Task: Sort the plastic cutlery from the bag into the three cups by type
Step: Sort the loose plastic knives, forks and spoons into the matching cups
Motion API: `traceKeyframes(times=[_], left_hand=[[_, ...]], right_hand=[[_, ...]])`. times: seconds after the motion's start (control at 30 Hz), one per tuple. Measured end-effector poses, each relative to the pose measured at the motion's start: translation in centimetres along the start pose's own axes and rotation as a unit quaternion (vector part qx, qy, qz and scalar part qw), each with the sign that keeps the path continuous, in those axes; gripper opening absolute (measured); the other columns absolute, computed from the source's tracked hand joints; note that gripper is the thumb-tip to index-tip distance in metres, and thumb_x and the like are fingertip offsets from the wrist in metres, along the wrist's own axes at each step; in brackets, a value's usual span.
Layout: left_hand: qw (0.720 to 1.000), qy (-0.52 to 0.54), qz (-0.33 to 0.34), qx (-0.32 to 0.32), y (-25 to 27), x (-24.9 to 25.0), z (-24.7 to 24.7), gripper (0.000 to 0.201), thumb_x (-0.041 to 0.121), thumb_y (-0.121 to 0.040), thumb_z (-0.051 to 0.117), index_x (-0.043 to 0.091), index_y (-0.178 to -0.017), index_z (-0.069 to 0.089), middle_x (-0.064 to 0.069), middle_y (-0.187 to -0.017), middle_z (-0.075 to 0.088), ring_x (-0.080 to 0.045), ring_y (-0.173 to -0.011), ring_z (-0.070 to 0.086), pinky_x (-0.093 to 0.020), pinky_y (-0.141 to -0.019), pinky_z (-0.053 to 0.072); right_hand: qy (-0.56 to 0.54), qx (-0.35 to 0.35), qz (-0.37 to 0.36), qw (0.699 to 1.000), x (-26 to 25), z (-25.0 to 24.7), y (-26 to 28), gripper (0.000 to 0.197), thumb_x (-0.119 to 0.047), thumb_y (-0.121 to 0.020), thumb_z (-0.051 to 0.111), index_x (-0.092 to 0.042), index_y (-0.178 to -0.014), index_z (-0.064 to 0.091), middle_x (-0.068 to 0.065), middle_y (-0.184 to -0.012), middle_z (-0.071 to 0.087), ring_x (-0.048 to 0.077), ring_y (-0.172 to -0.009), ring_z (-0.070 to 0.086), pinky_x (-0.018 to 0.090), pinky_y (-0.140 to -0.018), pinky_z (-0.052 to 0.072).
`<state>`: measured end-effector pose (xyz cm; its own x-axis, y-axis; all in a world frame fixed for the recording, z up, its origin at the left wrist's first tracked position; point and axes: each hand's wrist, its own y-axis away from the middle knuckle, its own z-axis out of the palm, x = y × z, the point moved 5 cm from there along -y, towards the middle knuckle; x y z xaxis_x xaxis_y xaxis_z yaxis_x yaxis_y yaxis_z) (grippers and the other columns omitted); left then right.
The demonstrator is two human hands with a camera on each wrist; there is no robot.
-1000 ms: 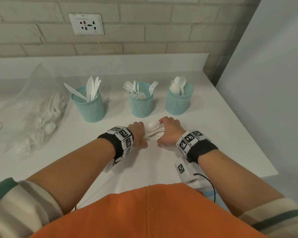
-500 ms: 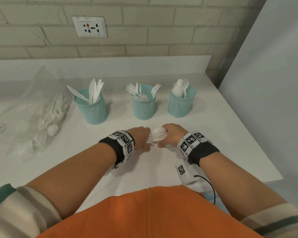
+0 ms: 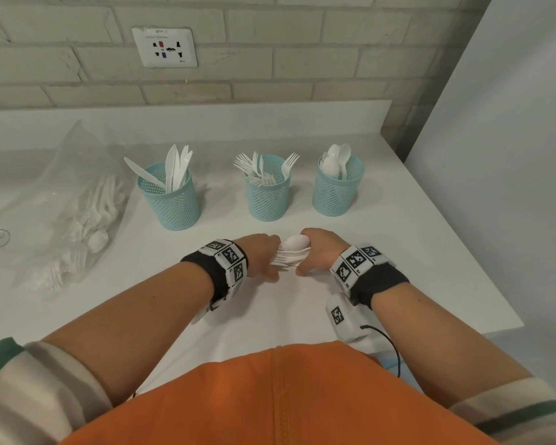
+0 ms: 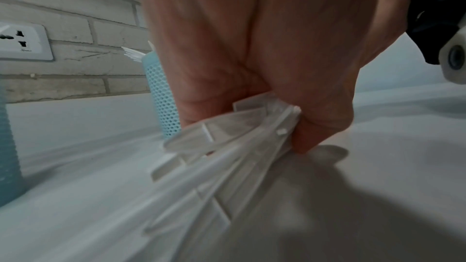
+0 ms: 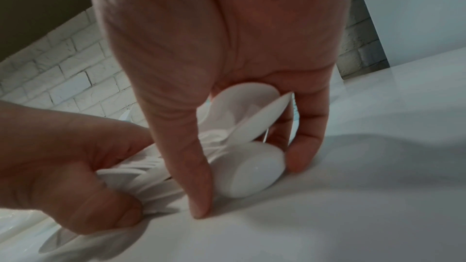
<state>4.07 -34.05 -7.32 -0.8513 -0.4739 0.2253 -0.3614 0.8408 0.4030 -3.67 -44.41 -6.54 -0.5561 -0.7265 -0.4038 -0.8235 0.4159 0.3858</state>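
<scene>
A bundle of white plastic cutlery (image 3: 291,253) lies between my two hands, just above the white table. My left hand (image 3: 260,258) grips the handle ends (image 4: 214,156) in curled fingers. My right hand (image 3: 318,252) curls its thumb and fingers round the other end, where spoon bowls (image 5: 252,172) show, fingertips touching the table. Behind stand three teal mesh cups: knives (image 3: 170,200) at left, forks (image 3: 267,195) in the middle, spoons (image 3: 337,191) at right. A clear bag (image 3: 61,213) with more cutlery lies at far left.
The white table (image 3: 414,252) ends at an edge to the right and meets a brick wall with a socket plate (image 3: 164,46) at the back. A small white device with a cable (image 3: 347,319) sits under my right wrist.
Both hands keep hold of the bundle at about the same spot. The head view has shifted slightly.
</scene>
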Motion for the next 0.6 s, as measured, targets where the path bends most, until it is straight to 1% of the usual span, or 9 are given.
traceKeyframes(times=[0.07,0.13,0.23,0.33,0.4,0.47,0.5,0.57,0.6], left_hand=[[1.0,-0.008,0.003,0.0,0.0,0.0,-0.1,0.049,0.035,-0.078,0.07,0.008,-0.114,0.051,-0.012,-0.111,0.06,-0.029,-0.101,0.057,-0.027,-0.076,0.038],[1.0,-0.01,0.006,0.012,-0.1,-0.1,-0.2,0.047,0.036,-0.076,0.071,0.01,-0.11,0.054,-0.01,-0.108,0.061,-0.029,-0.1,0.058,-0.029,-0.077,0.041],[0.999,-0.018,0.008,0.031,-0.1,-0.2,-0.3,0.048,0.038,-0.075,0.071,0.011,-0.111,0.054,-0.011,-0.109,0.057,-0.029,-0.099,0.057,-0.033,-0.08,0.044],[0.999,-0.002,0.007,0.043,0.1,-0.4,-0.6,0.044,0.035,-0.08,0.068,0.011,-0.113,0.051,-0.011,-0.112,0.059,-0.028,-0.1,0.057,-0.031,-0.08,0.042],[0.998,0.018,0.004,0.052,0.4,-0.6,-1.1,0.043,0.035,-0.084,0.065,0.01,-0.114,0.048,-0.01,-0.112,0.06,-0.027,-0.1,0.057,-0.031,-0.08,0.041],[0.997,0.055,-0.008,0.062,0.9,-1.2,-1.8,0.04,0.035,-0.086,0.063,0.011,-0.113,0.046,-0.009,-0.106,0.061,-0.026,-0.09,0.059,-0.032,-0.076,0.045],[0.993,0.089,-0.016,0.073,1.2,-1.7,-2.1,0.038,0.035,-0.086,0.062,0.012,-0.111,0.046,-0.008,-0.1,0.063,-0.024,-0.082,0.06,-0.032,-0.073,0.047],[0.979,0.169,-0.026,0.108,1.7,-2.7,-2.7,0.036,0.032,-0.086,0.06,0.014,-0.113,0.045,-0.003,-0.091,0.064,-0.02,-0.069,0.066,-0.033,-0.069,0.053],[0.971,0.2,-0.025,0.126,2.0,-3.1,-3.0,0.038,0.032,-0.086,0.06,0.015,-0.116,0.044,-0.001,-0.09,0.064,-0.017,-0.065,0.067,-0.032,-0.067,0.055]], right_hand=[[0.011,-0.003,0.002,1.0,0.0,0.0,0.1,0.05,-0.022,-0.061,0.081,-0.016,-0.107,0.063,0.003,-0.109,0.067,0.024,-0.099,0.062,0.033,-0.085,0.051],[0.016,-0.002,-0.002,1.0,0.0,0.0,0.2,0.049,-0.025,-0.061,0.081,-0.017,-0.107,0.066,0.003,-0.108,0.068,0.023,-0.099,0.063,0.034,-0.086,0.052],[-0.003,0.015,-0.007,1.0,0.0,-0.5,0.4,0.048,-0.031,-0.059,0.083,-0.019,-0.103,0.067,0.0,-0.104,0.069,0.021,-0.095,0.063,0.03,-0.082,0.051],[-0.037,0.035,-0.002,0.999,0.3,-1.1,0.4,0.046,-0.033,-0.055,0.086,-0.023,-0.094,0.063,-0.003,-0.098,0.065,0.018,-0.089,0.06,0.026,-0.071,0.046],[-0.079,0.053,-0.003,0.995,0.4,-1.9,0.4,0.054,-0.033,-0.056,0.088,-0.023,-0.1,0.058,-0.003,-0.1,0.059,0.017,-0.091,0.056,0.026,-0.074,0.043],[-0.133,0.076,-0.015,0.988,0.1,-3.0,0.7,0.066,-0.032,-0.058,0.089,-0.02,-0.112,0.054,-0.004,-0.103,0.053,0.015,-0.094,0.052,0.026,-0.077,0.041],[-0.172,0.09,-0.029,0.981,-0.2,-3.7,0.9,0.07,-0.032,-0.059,0.088,-0.019,-0.117,0.051,-0.004,-0.106,0.052,0.014,-0.095,0.052,0.027,-0.077,0.043],[-0.267,0.108,-0.057,0.956,-1.2,-4.7,1.5,0.069,-0.034,-0.067,0.083,-0.017,-0.123,0.046,-0.005,-0.109,0.053,0.011,-0.099,0.053,0.031,-0.081,0.051],[-0.314,0.106,-0.061,0.941,-1.8,-4.9,1.8,0.064,-0.039,-0.074,0.077,-0.018,-0.125,0.043,-0.006,-0.111,0.052,0.011,-0.104,0.053,0.034,-0.084,0.053]])
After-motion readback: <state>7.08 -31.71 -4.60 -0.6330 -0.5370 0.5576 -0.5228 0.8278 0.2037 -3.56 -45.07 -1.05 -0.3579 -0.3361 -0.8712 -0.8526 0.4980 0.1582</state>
